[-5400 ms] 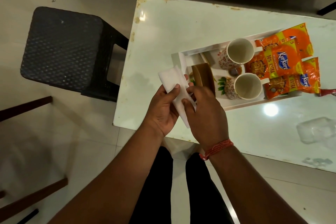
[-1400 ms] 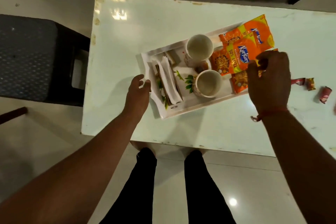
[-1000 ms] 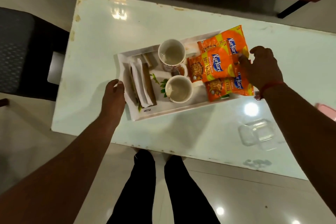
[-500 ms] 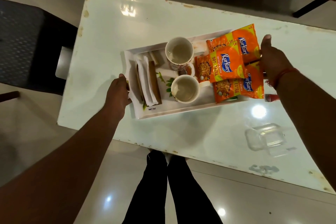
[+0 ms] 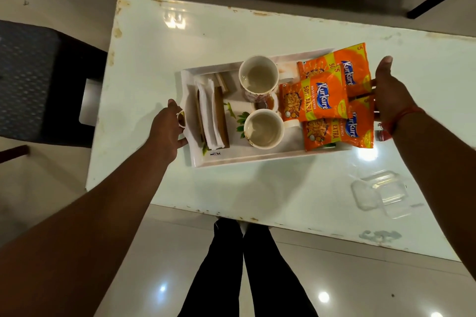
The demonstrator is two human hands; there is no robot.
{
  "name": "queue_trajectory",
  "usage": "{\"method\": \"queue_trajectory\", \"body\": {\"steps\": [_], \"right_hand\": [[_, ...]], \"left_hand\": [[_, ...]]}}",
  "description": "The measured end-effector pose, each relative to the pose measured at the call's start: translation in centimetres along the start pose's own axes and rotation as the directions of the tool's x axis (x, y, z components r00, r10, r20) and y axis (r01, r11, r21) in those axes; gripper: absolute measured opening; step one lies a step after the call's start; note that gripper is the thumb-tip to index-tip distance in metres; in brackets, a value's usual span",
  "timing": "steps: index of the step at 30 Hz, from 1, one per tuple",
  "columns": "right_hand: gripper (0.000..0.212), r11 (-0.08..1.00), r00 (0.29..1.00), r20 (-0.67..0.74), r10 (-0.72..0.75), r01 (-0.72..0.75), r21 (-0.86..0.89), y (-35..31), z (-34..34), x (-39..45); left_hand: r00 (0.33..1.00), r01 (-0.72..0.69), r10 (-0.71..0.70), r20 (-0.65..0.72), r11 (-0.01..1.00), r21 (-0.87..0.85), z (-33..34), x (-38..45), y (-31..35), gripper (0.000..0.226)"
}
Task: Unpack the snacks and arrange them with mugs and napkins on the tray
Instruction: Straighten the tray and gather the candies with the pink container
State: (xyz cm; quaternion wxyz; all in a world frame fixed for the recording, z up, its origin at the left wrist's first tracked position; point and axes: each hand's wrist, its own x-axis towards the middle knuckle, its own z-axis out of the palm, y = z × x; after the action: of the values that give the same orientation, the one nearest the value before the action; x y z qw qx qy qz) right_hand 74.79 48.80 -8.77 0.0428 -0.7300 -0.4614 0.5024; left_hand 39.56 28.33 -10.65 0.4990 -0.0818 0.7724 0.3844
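Note:
A white tray (image 5: 247, 159) sits on the white table. On it stand two empty mugs, one at the back (image 5: 258, 77) and one in front (image 5: 262, 128). White napkins (image 5: 209, 113) rest in a brown holder at the tray's left end. Three orange snack packets (image 5: 315, 99) overlap at the right end. My left hand (image 5: 167, 128) grips the tray's left handle. My right hand (image 5: 387, 92) holds the tray's right end, fingers tucked behind the packets.
A clear plastic container (image 5: 380, 193) lies on the table at the near right. A small red wrapper (image 5: 381, 135) peeks out by my right wrist. A dark stool (image 5: 33, 80) stands left of the table. My legs (image 5: 242, 265) are at the table's near edge.
Earlier both hands folded a napkin; it now sits in the holder. My hands have moved out to the tray's two ends, and the right hand has settled behind the packets.

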Motion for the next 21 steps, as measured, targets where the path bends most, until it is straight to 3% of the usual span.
{"method": "queue_trajectory", "body": {"steps": [11, 21], "right_hand": [[0.077, 0.982, 0.996, -0.063, 0.064, -0.052, 0.181, 3.2, -1.2, -1.5], [0.079, 0.974, 0.988, -0.12, 0.097, -0.07, 0.214, 4.4, -1.6, -1.4]], "left_hand": [[0.991, -0.075, 0.058, 0.123, 0.988, 0.137, 3.1, 0.8, 4.9, 0.031], [0.987, -0.072, 0.043, 0.156, 0.98, 0.186, 4.0, 1.1, 5.1, 0.031]]}}
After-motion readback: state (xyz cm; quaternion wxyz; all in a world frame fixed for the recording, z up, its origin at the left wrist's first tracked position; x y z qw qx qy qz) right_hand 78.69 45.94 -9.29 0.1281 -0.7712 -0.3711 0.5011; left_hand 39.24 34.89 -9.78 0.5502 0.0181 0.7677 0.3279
